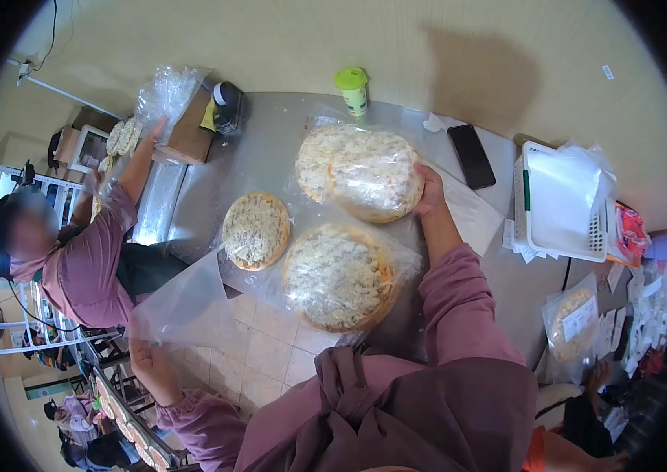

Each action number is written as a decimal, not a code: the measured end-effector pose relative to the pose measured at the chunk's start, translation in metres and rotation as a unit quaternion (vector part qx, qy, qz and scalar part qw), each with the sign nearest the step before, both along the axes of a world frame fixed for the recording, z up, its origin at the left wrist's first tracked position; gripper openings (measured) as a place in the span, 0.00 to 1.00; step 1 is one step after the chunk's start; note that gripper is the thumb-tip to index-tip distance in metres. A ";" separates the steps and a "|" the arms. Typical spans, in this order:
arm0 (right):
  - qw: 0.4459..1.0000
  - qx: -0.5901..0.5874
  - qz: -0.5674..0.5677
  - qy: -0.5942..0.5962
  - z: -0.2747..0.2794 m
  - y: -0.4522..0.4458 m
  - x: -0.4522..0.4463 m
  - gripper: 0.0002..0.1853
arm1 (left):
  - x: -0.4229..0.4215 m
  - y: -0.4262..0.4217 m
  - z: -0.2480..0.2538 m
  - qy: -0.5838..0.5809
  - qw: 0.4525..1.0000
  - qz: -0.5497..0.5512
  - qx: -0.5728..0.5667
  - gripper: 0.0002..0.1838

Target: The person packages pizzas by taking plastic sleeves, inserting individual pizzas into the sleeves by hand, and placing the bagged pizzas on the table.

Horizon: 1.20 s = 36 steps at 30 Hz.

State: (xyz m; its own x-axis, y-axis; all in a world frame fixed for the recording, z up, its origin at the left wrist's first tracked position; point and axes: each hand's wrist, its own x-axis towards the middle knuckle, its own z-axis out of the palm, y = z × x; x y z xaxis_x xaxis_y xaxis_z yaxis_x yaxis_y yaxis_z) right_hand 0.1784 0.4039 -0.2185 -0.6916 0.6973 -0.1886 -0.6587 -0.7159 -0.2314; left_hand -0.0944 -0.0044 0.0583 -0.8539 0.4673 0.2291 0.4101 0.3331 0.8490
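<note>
My right hand [430, 191] grips the right edge of a bagged pizza [375, 175], which overlaps another bagged pizza [317, 161] at its left. My left hand [143, 355], low at the left, holds a clear plastic bag [192, 303] by its corner; the bag stretches toward the table edge. Between the hands, a larger bagged pizza [339, 279] lies near the table's front edge. A smaller pizza [256, 231] rests to its left, close to the bag's upper end.
A green-lidded cup [352, 90] stands at the back, with a black phone [472, 156] and white basket [528, 200] to the right. At the left a co-worker [90, 267] reaches toward a cardboard box [190, 130]. Another person's hand [599, 376] is at the lower right.
</note>
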 end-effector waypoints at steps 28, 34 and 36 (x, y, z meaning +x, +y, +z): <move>0.912 0.038 -0.407 0.030 0.085 -0.209 0.126 0.29 | 0.030 0.121 0.060 -0.017 0.930 -0.328 0.166 0.32; 0.882 0.026 -0.470 -0.004 0.080 -0.335 0.159 0.27 | 0.132 0.147 0.027 0.097 0.785 -0.607 0.073 0.39; 0.875 0.024 -0.483 -0.013 0.075 -0.380 0.166 0.27 | 0.165 0.145 -0.010 0.254 0.715 -0.645 0.085 0.41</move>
